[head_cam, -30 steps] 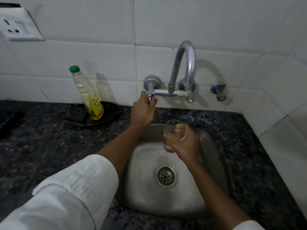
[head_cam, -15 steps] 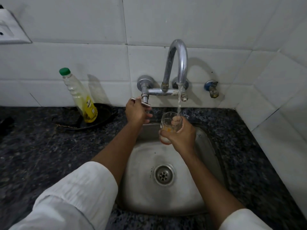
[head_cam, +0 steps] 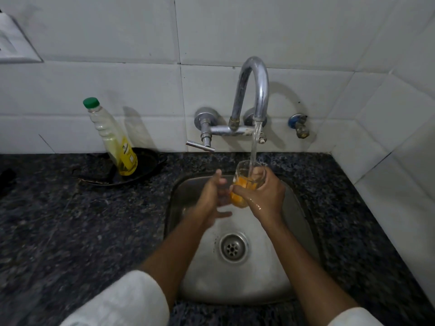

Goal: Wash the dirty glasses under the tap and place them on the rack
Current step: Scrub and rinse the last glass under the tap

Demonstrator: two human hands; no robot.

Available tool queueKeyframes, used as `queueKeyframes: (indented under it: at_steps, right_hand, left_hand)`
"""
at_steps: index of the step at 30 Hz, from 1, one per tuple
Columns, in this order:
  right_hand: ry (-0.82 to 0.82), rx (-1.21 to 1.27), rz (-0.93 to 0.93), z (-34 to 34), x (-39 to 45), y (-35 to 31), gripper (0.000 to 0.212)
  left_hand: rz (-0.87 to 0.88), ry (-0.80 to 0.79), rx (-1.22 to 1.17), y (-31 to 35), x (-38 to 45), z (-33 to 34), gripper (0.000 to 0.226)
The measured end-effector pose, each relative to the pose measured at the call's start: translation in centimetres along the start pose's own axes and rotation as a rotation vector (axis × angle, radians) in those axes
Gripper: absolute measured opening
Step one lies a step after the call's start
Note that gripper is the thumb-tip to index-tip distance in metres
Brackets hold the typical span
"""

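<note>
Over a steel sink (head_cam: 303,222), the right hand (head_cam: 263,196) has its fingers curled round a glass (head_cam: 244,182) under the running tap (head_cam: 255,90), the left hand (head_cam: 211,198) spread, blurred, just left; a yellow bottle (head_cam: 117,147) stands far left on the tabletop (head_cam: 70,220).

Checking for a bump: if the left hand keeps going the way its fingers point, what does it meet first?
The left hand, fingers open and pointing right, would likely meet the glass held by the right hand under the tap's stream; motion blur hides whether they already touch.

clear glass (head_cam: 244,184), orange residue, upright under running tap (head_cam: 255,90)
</note>
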State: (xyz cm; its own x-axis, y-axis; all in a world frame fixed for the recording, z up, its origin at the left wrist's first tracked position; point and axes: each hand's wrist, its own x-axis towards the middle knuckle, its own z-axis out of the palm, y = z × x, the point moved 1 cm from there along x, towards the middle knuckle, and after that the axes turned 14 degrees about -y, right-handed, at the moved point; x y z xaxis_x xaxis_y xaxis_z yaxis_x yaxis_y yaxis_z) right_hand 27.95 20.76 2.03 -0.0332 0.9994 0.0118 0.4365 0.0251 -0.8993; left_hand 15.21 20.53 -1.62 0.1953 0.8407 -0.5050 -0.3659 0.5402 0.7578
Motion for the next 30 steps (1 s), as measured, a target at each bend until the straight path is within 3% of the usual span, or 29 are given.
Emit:
queueKeyframes:
  at_steps: [3,6,8,10,12,15,17,20,21,23,25,27,30]
  right_hand:
    - [-0.040,-0.022,0.047,0.7,-0.4,-0.4,0.043]
    - [-0.203,-0.160,0.042,0.5,-0.6,-0.5,0.052]
    - [-0.158,-0.450,-0.132,-0.9,-1.3,-0.9,0.067]
    - [-0.156,-0.663,-0.415,-1.9,-1.6,-1.6,0.058]
    - [-0.362,-0.780,-0.501,-1.7,-1.7,-2.0,0.049]
    - [-0.666,-0.946,-0.249,-0.9,-0.2,-1.7,0.028]
    - [-0.639,-0.864,-0.153,-0.4,0.7,-2.0,0.023]
    - [-0.455,-0.192,0.138,0.7,1.5,-2.0,0.023]
    - [-0.435,-0.088,0.167,0.9,1.3,-2.1,0.018]
    - [-0.568,-0.209,0.062,0.7,1.3,-0.9,0.011]
    - [-0.711,-0.698,-0.076,0.0,1.6,0.6,0.024]
    - [-0.698,-0.908,-0.149,-0.4,1.8,1.6,0.030]
    - [-0.507,-0.326,0.051,1.3,2.0,0.6,0.026]
  left_hand:
    - [-0.045,-0.198,-0.289,-3.1,0.2,1.7,0.058]
    - [0.049,-0.239,-0.513,-3.4,1.3,1.5,0.047]
    - [0.052,-0.197,-0.535,-3.2,2.0,0.6,0.048]
    - [0.024,-0.162,-0.481,-2.8,2.5,-0.2,0.050]
    - [-0.002,-0.167,-0.398,-2.5,2.8,-0.6,0.048]
    - [-0.037,-0.213,-0.331,-1.9,2.8,-0.2,0.042]
    - [0.000,-0.224,-0.311,-1.9,2.8,0.2,0.041]
    - [0.130,-0.219,-0.450,-2.8,3.3,0.8,0.037]
    - [0.159,-0.244,-0.502,-3.0,3.6,1.0,0.036]
    - [0.167,-0.281,-0.511,-2.4,4.2,1.0,0.038]
    - [0.083,-0.275,-0.380,-1.4,4.6,0.6,0.037]
    - [0.021,-0.262,-0.275,-0.7,4.5,0.6,0.035]
    - [0.120,-0.302,-0.371,-1.5,4.8,0.7,0.041]
